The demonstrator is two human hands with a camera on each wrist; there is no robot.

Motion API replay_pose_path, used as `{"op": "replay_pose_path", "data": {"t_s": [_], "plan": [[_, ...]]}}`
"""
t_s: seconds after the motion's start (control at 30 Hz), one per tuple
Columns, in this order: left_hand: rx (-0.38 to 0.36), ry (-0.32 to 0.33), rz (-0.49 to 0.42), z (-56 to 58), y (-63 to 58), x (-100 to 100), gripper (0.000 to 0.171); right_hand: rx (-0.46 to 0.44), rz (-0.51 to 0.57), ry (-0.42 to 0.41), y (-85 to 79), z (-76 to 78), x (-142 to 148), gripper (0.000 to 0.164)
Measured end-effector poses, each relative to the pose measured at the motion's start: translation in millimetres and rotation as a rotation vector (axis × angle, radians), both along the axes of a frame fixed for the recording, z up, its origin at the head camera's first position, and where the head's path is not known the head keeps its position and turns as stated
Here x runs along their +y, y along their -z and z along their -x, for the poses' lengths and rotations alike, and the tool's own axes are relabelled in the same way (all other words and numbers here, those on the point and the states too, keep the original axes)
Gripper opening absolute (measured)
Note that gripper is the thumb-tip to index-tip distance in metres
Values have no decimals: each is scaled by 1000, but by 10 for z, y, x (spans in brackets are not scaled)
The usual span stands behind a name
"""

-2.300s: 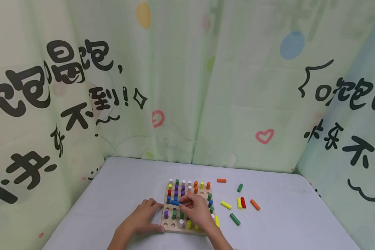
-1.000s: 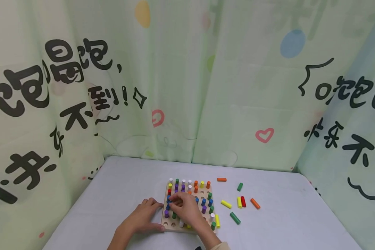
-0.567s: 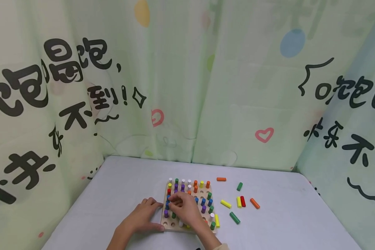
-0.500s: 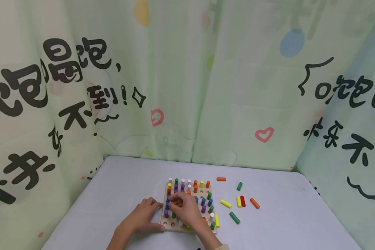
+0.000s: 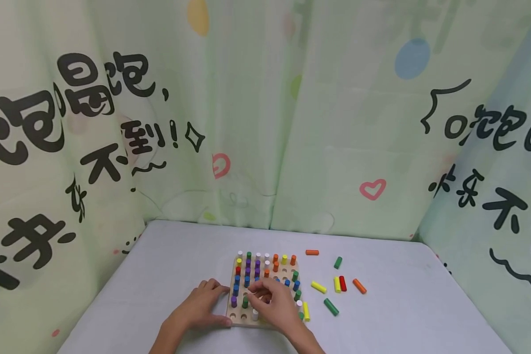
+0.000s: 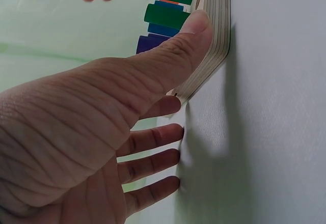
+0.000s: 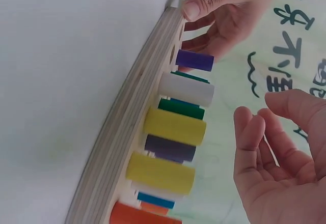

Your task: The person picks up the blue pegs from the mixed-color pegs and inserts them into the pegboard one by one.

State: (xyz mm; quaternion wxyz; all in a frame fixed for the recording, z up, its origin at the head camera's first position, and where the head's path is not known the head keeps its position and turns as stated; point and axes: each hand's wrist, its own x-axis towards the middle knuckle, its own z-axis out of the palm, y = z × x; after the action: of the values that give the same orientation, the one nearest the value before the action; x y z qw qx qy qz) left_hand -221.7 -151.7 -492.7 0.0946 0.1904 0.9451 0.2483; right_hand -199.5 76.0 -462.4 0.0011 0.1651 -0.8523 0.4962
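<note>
A wooden peg board [image 5: 238, 322] full of coloured pegs lies before me in the head view. My left hand [image 5: 201, 306] rests at its left side, its thumb [image 6: 196, 23] against the near left corner and its other fingers straight. Over the board's middle hovers my right hand [image 5: 278, 306]. In the right wrist view that hand [image 7: 285, 158] has loosely bent fingers, a gap between thumb and fingertips, and nothing in it. A blue peg [image 5: 236, 290] stands upright in the left column, above a purple peg [image 5: 234, 302]. My right hand hides some of the board.
Loose pegs lie on the white table right of the board: a green peg [image 5: 331, 307], a red peg [image 5: 342, 283], an orange peg [image 5: 359, 286], a yellow peg [image 5: 318, 287] and several others. A printed curtain [image 5: 336, 196] stands behind the table.
My right hand brought the blue peg left and it now stands in the left column. The hand has let go and moved back right. My left hand has stayed at the board's side.
</note>
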Motion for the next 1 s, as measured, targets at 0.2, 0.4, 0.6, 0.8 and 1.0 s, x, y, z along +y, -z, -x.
{"op": "replay_pose_path", "data": {"t_s": [0.2,0.4,0.6,0.8,1.0], "plan": [[-13,-12,4,-7,19,31,80,-49,-5,-16,-36,-136,164,16],[1,-9,3,2,5,34,80,-97,-33,37,-48,-238,318,17],[26,11,2,-2,22,-9,81,-100,-33,90,-38,-304,449,18],[23,20,-3,-20,43,-29,81,-98,-56,117,-16,-369,588,19],[-6,28,-1,-23,12,-13,79,-118,-83,167,0,-450,756,17]]}}
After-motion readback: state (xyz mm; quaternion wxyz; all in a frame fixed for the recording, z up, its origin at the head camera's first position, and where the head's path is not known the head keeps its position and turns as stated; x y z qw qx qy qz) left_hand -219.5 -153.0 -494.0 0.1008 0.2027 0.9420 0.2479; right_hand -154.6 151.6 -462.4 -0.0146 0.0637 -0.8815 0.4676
